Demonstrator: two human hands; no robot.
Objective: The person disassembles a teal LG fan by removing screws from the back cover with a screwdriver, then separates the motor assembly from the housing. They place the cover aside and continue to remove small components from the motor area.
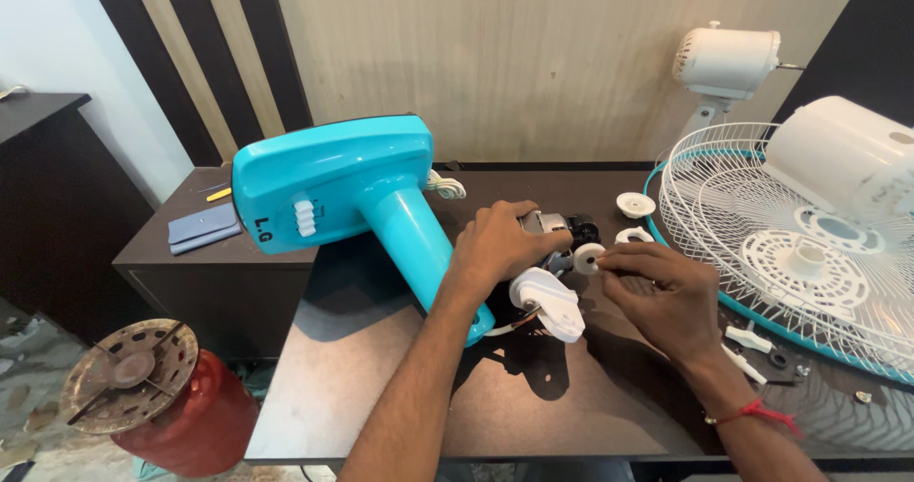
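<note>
Fingertips (604, 259) of your right hand (662, 296) pinch a small white disc-shaped part (587, 256), held at the front end of the exposed fan motor (552, 227). Your left hand (500, 244) lies clenched over that motor, thumb side toward the disc, clamping it against the dark tabletop (381, 368). Disc sits directly left of your right fingertips and just right of your left knuckles; both hands are nearly touching there. Motor's long axis appears to run from your left palm toward the disc. Below your left fingers hangs a white hinge bracket (550, 303); beyond your left wrist lies the turquoise fan base (333, 182), tipped on its side. Right of your right hand: white grille (724, 206).
</note>
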